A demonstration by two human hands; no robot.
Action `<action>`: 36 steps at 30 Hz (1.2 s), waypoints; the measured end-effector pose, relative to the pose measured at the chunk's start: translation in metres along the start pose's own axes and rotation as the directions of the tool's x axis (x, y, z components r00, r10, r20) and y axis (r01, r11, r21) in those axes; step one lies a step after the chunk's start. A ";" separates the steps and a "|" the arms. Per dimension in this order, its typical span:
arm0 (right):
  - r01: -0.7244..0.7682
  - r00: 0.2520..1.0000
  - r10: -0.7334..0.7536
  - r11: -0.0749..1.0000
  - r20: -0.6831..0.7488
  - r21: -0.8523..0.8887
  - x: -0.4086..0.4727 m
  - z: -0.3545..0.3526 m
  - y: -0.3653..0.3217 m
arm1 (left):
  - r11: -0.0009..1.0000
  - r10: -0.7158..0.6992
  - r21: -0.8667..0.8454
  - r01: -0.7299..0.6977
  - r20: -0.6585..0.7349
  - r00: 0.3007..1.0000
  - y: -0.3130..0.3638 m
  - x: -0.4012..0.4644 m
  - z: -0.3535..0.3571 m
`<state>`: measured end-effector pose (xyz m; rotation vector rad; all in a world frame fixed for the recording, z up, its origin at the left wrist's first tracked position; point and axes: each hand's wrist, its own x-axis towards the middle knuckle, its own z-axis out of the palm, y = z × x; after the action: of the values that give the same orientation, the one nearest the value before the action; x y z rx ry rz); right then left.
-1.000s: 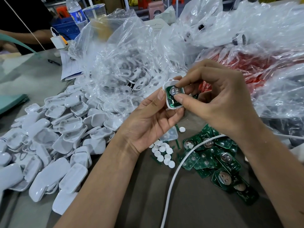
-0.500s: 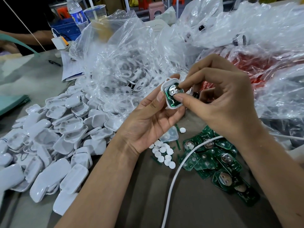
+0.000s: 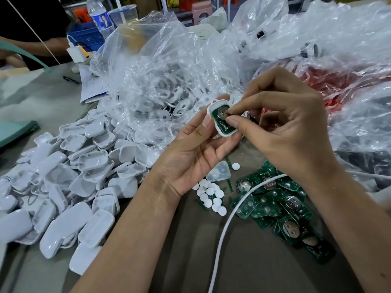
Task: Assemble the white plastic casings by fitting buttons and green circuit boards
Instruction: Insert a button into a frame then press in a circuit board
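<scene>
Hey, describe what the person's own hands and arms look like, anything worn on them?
Both the left hand and the right hand are bare: no gloves, rings, watch or bands visible. Both forearms are uncovered as far as the frame shows, with no sleeves in view. Fingernails look short and unpainted.

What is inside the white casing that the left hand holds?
Inside the white casing sits a green circuit board with a round metal part. The right hand's fingertips cover part of it. Whether a button lies under the board cannot be seen.
</scene>
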<state>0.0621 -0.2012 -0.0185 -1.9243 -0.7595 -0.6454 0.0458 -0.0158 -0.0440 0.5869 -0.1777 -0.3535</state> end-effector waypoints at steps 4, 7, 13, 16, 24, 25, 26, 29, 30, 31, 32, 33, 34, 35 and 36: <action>0.032 0.999 -0.032 0.999 0.010 -0.038 0.000 0.000 0.000 | 1.000 0.003 0.004 -0.003 -0.019 1.000 0.000 0.000 0.000; 0.053 0.998 -0.051 0.997 0.029 -0.050 0.001 0.000 0.001 | 1.000 0.006 0.020 -0.006 -0.022 1.000 0.000 0.001 -0.001; 0.086 0.995 -0.083 0.994 0.056 -0.067 0.001 0.002 0.002 | 0.998 0.016 0.054 -0.012 -0.077 0.997 0.001 0.001 -0.003; 0.077 0.995 -0.071 0.994 0.075 -0.080 0.000 0.006 0.003 | 0.997 0.029 0.080 -0.020 -0.111 0.993 0.001 0.000 -0.004; 0.032 0.995 -0.021 0.993 0.098 -0.114 0.000 0.011 0.003 | 0.995 0.059 0.088 -0.048 -0.119 0.991 0.001 0.002 -0.004; 0.021 0.995 -0.010 0.994 0.095 -0.111 -0.001 0.011 0.003 | 0.994 0.060 0.093 -0.050 -0.109 0.992 0.000 0.002 -0.004; 0.011 0.996 -0.002 0.994 0.091 -0.105 0.000 0.011 0.002 | 0.994 0.061 0.094 -0.051 -0.102 0.993 -0.001 0.002 -0.004; -0.016 0.996 0.021 0.998 0.082 -0.063 0.001 0.010 0.001 | 0.996 0.067 0.067 -0.062 -0.086 0.994 -0.002 0.003 -0.003; -0.025 0.997 0.029 0.998 0.078 -0.049 0.001 0.010 0.001 | 0.996 0.074 0.056 -0.070 -0.078 0.994 -0.002 0.004 -0.003; -0.034 0.997 0.037 0.999 0.072 -0.041 0.001 0.010 0.000 | 0.996 0.082 0.052 -0.078 -0.070 0.994 -0.002 0.004 -0.004; -0.047 0.997 0.049 0.998 0.065 -0.036 0.001 0.010 0.000 | 0.995 0.088 0.050 -0.085 -0.066 0.994 -0.002 0.005 -0.004; -0.064 0.996 0.065 0.997 0.054 -0.032 0.000 0.010 0.000 | 0.995 0.096 0.048 -0.092 -0.069 0.993 -0.003 0.005 -0.004; -0.081 0.996 0.083 0.996 0.041 -0.032 0.000 0.010 0.000 | 0.994 0.104 0.046 -0.101 -0.070 0.992 -0.004 0.005 -0.004; -0.098 0.995 0.099 0.995 0.029 -0.033 0.000 0.010 0.001 | 0.993 0.113 0.047 -0.109 -0.069 0.991 -0.004 0.005 -0.004; -0.112 0.993 0.113 0.993 0.018 -0.035 0.000 0.010 0.001 | 0.992 0.122 0.053 -0.119 -0.065 0.990 -0.004 0.006 -0.004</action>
<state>0.0639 -0.1924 -0.0239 -1.9915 -0.6511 -0.5739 0.0507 -0.0193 -0.0489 0.6326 -0.1555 -0.2121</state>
